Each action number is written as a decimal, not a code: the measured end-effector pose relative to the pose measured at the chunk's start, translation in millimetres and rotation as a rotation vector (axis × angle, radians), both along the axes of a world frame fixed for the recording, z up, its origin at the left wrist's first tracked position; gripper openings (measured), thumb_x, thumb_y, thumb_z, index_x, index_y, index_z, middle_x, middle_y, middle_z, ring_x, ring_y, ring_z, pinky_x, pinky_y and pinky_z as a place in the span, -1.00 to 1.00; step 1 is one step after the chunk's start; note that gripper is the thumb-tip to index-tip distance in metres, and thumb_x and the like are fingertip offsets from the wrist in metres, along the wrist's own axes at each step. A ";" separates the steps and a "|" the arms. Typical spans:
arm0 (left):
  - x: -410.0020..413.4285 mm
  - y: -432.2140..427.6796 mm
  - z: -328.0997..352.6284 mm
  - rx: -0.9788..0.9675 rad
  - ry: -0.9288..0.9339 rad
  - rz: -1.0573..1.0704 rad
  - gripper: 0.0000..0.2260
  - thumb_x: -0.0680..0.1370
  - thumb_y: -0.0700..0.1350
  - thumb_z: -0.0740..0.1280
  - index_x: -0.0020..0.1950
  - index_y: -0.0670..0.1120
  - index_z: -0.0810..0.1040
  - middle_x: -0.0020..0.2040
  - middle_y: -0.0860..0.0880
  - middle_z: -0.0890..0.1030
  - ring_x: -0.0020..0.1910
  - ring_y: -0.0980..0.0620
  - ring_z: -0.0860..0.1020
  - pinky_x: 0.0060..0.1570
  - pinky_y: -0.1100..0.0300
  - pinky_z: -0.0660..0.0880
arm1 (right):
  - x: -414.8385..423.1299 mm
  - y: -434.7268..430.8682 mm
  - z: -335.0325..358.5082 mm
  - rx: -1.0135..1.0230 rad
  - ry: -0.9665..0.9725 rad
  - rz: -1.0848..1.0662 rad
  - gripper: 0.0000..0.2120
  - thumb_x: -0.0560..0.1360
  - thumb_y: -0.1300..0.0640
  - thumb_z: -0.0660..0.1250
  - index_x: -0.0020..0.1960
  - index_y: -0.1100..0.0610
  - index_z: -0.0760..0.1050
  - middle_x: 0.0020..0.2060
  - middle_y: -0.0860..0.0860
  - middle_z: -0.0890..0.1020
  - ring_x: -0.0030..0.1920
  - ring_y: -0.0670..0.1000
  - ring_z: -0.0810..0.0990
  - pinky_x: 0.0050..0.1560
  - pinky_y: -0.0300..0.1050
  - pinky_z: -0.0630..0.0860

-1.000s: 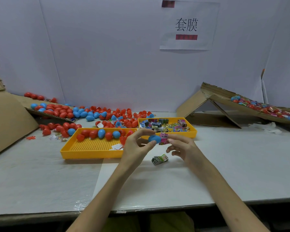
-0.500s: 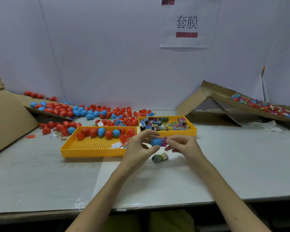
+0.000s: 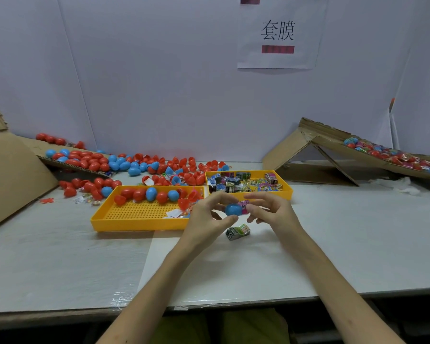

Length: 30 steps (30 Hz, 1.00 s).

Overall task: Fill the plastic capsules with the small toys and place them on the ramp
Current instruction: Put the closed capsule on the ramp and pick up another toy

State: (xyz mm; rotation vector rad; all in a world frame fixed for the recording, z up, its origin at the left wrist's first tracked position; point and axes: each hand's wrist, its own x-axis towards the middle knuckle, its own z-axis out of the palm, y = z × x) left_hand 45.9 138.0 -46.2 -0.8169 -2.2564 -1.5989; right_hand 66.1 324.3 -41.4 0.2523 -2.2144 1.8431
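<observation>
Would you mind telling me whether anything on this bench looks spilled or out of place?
Yes. Loose capsules lie scattered on the table behind the left yellow tray, outside it, some in open halves. One toy packet lies alone on the table in front of the toy tray, not in it.

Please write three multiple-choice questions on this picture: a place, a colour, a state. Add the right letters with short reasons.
1. Where does the green toy packet lie? A. in a yellow tray B. on the table, beside the hands C. on the ramp
2. Which colour is the capsule that the left hand grips? A. red B. yellow C. blue
3. What does the right hand do? A. pinches a pink toy packet B. lies flat C. points upward
B: it lies on the table below the hands. C: it shows blue. A: its fingers hold the packet at the capsule.
</observation>
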 end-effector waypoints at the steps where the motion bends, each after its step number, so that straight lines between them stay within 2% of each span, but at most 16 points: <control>1: 0.0 -0.1 -0.1 -0.001 0.000 0.002 -0.67 0.48 -0.20 0.51 -0.03 0.25 0.54 -0.01 0.27 0.60 0.00 0.27 0.58 -0.13 0.32 0.58 | 0.2 0.6 -0.4 0.005 0.007 0.009 -0.90 0.51 0.17 0.44 0.01 0.02 0.64 -0.17 -0.02 0.73 -0.25 0.00 0.70 -0.25 -0.25 0.57; 4: -0.2 0.0 0.1 0.004 0.001 0.004 -0.67 0.48 -0.19 0.51 -0.03 0.25 0.54 0.00 0.28 0.60 0.00 0.22 0.60 -0.12 0.29 0.59 | 0.2 0.7 -0.9 0.030 0.007 0.027 -0.95 0.53 0.17 0.42 -0.05 0.07 0.65 -0.18 0.01 0.73 -0.24 -0.01 0.69 -0.25 -0.25 0.55; 8: -0.6 0.0 0.3 0.016 0.001 0.003 -0.69 0.49 -0.18 0.51 -0.02 0.23 0.54 0.00 0.26 0.60 -0.01 0.24 0.59 -0.13 0.32 0.58 | 0.4 -0.2 -0.8 0.015 -0.015 0.051 -0.93 0.56 0.17 0.37 -0.03 0.08 0.64 -0.20 -0.02 0.73 -0.25 -0.03 0.68 -0.24 -0.23 0.56; 14: -1.2 -0.9 0.0 0.019 0.004 -0.007 -0.68 0.48 -0.18 0.51 -0.03 0.25 0.55 -0.04 0.34 0.62 -0.01 0.25 0.60 -0.14 0.26 0.60 | 1.4 0.3 0.3 0.002 -0.014 0.074 -0.90 0.51 0.26 0.43 0.00 0.10 0.63 -0.21 0.01 0.73 -0.27 -0.03 0.66 -0.25 -0.22 0.55; 22: -3.0 0.3 -2.4 0.001 0.015 0.008 -0.71 0.47 -0.18 0.52 -0.02 0.18 0.55 -0.03 0.25 0.62 -0.01 0.26 0.59 -0.15 0.24 0.61 | 1.7 0.0 0.1 0.013 0.026 0.035 -0.92 0.49 0.22 0.46 -0.09 0.05 0.66 -0.24 -0.02 0.71 -0.29 -0.08 0.62 -0.29 -0.25 0.53; 30: -2.6 -0.1 -3.0 -0.006 0.026 0.022 -0.67 0.46 -0.20 0.52 -0.04 0.23 0.54 -0.05 0.26 0.63 0.00 0.27 0.59 -0.14 0.28 0.59 | 2.9 -0.4 1.7 0.028 0.044 0.034 -0.82 0.49 0.25 0.45 -0.17 -0.02 0.68 -0.25 -0.05 0.71 -0.30 -0.10 0.62 -0.30 -0.29 0.51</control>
